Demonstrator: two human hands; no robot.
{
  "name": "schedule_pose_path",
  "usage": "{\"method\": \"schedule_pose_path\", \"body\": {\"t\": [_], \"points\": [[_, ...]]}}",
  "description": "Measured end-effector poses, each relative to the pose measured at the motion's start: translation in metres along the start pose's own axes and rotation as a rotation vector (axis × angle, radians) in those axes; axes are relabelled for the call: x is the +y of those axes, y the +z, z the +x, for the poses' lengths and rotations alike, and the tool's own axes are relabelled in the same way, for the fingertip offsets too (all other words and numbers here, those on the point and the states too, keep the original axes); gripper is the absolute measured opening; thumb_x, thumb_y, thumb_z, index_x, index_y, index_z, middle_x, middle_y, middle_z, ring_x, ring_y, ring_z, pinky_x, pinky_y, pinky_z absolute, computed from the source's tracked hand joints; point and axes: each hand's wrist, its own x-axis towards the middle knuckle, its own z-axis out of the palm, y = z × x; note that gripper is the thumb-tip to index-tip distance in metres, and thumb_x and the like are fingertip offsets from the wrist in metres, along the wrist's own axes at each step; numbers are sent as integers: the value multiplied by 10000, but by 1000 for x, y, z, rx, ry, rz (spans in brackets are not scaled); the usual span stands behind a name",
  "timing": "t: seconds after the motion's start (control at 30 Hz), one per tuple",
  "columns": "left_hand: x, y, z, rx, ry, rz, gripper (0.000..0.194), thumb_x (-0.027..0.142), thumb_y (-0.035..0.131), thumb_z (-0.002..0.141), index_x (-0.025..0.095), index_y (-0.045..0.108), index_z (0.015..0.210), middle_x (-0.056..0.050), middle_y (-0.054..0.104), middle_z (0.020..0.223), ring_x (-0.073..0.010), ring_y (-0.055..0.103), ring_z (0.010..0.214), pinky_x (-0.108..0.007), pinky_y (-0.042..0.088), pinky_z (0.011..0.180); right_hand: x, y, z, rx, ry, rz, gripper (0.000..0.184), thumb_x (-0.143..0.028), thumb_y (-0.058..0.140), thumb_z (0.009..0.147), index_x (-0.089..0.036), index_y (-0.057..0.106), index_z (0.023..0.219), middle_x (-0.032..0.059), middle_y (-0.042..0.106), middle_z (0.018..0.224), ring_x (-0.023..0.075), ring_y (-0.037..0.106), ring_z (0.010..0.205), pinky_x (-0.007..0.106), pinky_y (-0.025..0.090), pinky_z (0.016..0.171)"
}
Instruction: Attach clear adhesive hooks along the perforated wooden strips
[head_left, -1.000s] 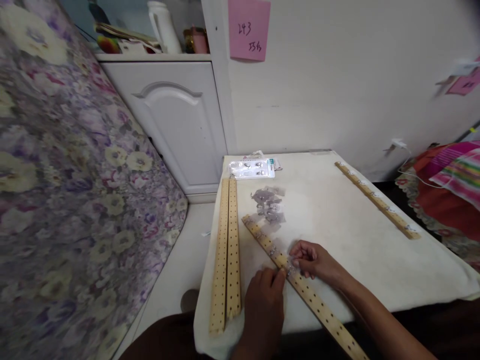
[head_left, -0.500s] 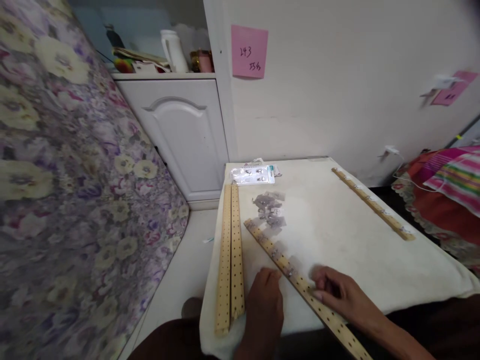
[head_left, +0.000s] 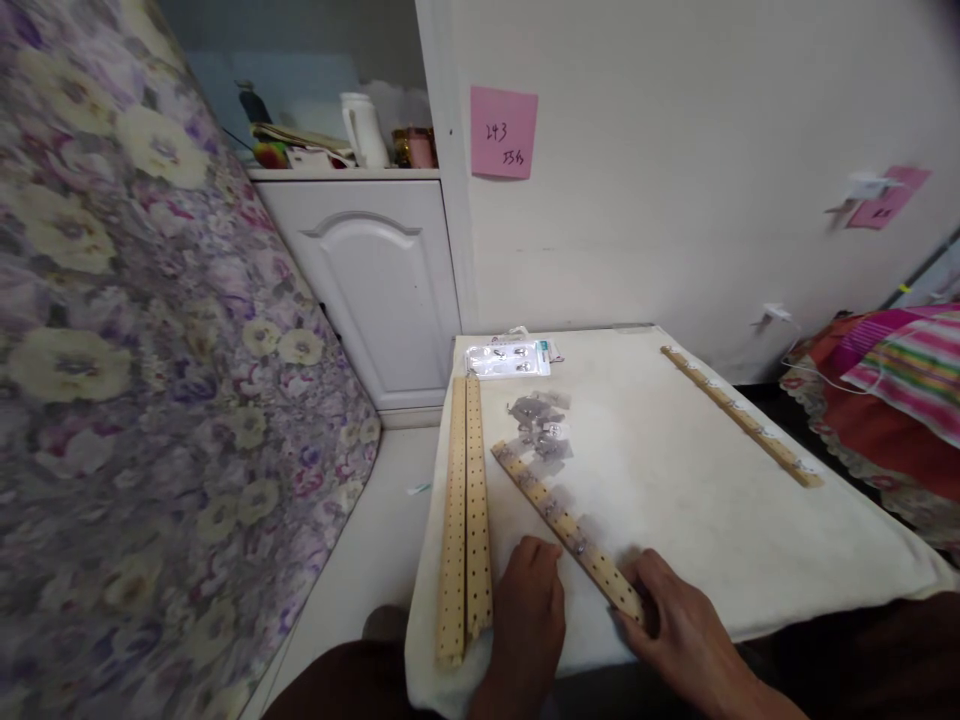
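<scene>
My right hand (head_left: 679, 620) grips the near part of a pale wooden strip with holes (head_left: 596, 565), thumb on the near side and fingers over the far edge. Small clear pieces with metal bits (head_left: 553, 508) sit along its far half. The strip lies slantwise on the cloth-covered table; its near end is hidden by the hand. My left hand (head_left: 529, 600) rests closed just left of the strip, its thumb side close to the edge. What it holds, if anything, is hidden. Beyond the strip's far end lies a pile of small clear packets (head_left: 536, 425).
Two more holed wooden strips (head_left: 478, 510) lie side by side along the table's left edge. A blister pack (head_left: 506, 358) is at the back left. Another strip with clear pieces (head_left: 739, 415) lies along the right edge. A floral curtain (head_left: 165, 400) hangs at left.
My right hand has closed around the near part of the wooden strip, having hovered beside it with curled fingers. My left hand has stayed in about the same place. The view has tilted slightly upward.
</scene>
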Motion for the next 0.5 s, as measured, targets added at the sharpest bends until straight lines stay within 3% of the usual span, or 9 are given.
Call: {"method": "schedule_pose_path", "body": {"t": [0.5], "points": [[-2,-1,-1,-11,-2,18,317,3,367,786,200,568,931,-36,543,912,-177,521,887,-331,451,785,-11,16,18,26,32,-8,115,-290,549,719,-231,508,809,3,583,761,167,582,602,275,425,572]]}}
